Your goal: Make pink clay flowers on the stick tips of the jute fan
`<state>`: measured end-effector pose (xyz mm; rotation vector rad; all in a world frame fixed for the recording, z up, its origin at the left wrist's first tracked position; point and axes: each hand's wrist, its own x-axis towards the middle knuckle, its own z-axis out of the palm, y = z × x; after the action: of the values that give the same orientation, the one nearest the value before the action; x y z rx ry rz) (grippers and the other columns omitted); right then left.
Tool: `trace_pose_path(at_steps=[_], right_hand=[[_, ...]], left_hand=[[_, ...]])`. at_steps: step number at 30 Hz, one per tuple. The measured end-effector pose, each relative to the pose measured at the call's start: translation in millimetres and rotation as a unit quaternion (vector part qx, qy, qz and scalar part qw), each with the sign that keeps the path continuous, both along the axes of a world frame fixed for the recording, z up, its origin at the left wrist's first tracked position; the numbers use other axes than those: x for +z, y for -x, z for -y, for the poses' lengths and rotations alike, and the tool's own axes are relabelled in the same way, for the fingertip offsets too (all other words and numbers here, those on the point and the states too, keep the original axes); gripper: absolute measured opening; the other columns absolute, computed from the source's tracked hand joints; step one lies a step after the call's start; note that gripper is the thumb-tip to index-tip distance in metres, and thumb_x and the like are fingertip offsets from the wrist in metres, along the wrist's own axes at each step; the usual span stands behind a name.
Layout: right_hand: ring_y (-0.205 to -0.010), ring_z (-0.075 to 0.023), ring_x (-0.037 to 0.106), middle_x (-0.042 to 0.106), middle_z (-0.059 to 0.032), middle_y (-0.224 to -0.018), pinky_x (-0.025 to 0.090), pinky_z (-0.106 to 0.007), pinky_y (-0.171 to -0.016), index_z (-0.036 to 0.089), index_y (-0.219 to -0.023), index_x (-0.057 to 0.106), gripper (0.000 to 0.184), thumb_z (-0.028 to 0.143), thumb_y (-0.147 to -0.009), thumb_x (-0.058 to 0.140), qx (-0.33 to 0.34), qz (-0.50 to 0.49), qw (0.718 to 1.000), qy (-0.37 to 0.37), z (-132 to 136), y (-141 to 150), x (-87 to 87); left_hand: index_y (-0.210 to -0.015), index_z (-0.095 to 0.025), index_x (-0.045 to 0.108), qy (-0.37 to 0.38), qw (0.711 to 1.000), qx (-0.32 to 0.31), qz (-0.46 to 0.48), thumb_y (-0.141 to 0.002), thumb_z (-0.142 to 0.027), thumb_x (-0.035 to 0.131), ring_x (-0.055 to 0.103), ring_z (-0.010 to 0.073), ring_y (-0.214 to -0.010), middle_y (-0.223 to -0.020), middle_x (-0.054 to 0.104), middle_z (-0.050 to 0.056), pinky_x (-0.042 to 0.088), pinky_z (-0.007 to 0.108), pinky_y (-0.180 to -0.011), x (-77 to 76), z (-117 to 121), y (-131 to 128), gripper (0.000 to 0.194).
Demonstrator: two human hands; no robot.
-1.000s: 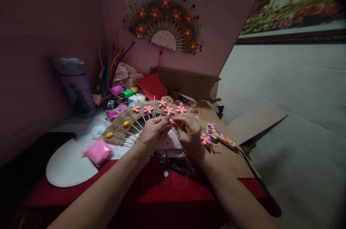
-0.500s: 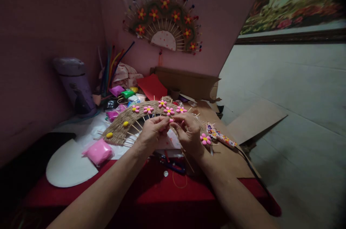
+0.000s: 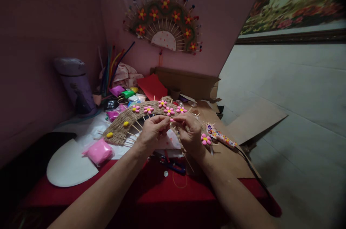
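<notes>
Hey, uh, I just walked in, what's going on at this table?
A person's bare left hand and bare right hand meet over a fan-shaped piece of brown twine and wooden sticks, with a small pink piece pinched at their fingertips. Pink flowers with yellow centres sit along the twine; two yellow ovals toward its left end have no petals. A shiny pink packet lies nearby on the left.

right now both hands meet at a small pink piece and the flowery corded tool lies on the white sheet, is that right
Wrong surface: the head view shows the flowery corded tool lying on brown cardboard. The left hand and right hand do meet at a small pink piece.
</notes>
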<state>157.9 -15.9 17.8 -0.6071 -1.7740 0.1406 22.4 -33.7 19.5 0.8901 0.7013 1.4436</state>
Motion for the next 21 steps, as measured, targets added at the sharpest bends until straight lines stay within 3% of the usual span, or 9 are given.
trace_pose_path(at_steps=[4, 12, 17, 21], right_hand=[[-0.08, -0.0172, 0.059, 0.064, -0.0028, -0.081, 0.048, -0.033, -0.071, 0.021, -0.083, 0.063, 0.007, 0.016, -0.082, 0.057, -0.002, 0.001, 1.0, 0.016, -1.5, -0.8, -0.1], [-0.09, -0.0178, 0.059, 0.065, -0.0042, -0.092, 0.048, -0.035, -0.081, 0.022, -0.096, 0.062, 0.017, 0.016, -0.086, 0.05, 0.028, -0.004, 1.0, 0.007, -4.3, -5.1, 0.4], [-0.091, -0.0185, 0.059, 0.065, -0.0049, -0.094, 0.047, -0.036, -0.082, 0.022, -0.098, 0.062, 0.018, 0.017, -0.086, 0.05, -0.001, -0.007, 1.0, -0.002, -2.6, -3.4, -2.1], [-0.087, -0.0181, 0.059, 0.065, -0.005, -0.089, 0.048, -0.034, -0.078, 0.021, -0.094, 0.063, 0.017, 0.015, -0.084, 0.052, 0.011, 0.071, 0.997, -0.021, 0.2, -0.5, -5.1]], left_hand=[[-0.071, -0.013, 0.067, -0.026, 0.999, 0.017, -0.045, -0.061, -0.034, 0.077, 0.037, 0.0033, -0.043, -0.055, 0.054, -0.001, 0.023, 0.018, -0.039, -0.3, -0.4, 1.9, 0.025], [-0.068, -0.012, 0.068, -0.041, 0.994, 0.025, -0.093, -0.061, -0.032, 0.076, 0.035, 0.0032, -0.041, -0.05, 0.051, -0.002, 0.022, 0.019, -0.04, 2.9, 2.2, 1.7, 0.022], [-0.061, -0.013, 0.068, -0.057, 0.984, 0.076, -0.152, -0.059, -0.028, 0.077, 0.035, 0.0041, -0.041, -0.049, 0.053, -0.001, 0.023, 0.02, -0.04, 30.4, 9.1, 9.2, 0.018], [-0.06, -0.014, 0.071, -0.103, 0.935, 0.181, -0.287, -0.056, -0.022, 0.077, 0.048, 0.0098, -0.052, -0.057, 0.062, 0.004, 0.034, 0.023, -0.051, 52.1, 2.6, 43.3, 0.011]])
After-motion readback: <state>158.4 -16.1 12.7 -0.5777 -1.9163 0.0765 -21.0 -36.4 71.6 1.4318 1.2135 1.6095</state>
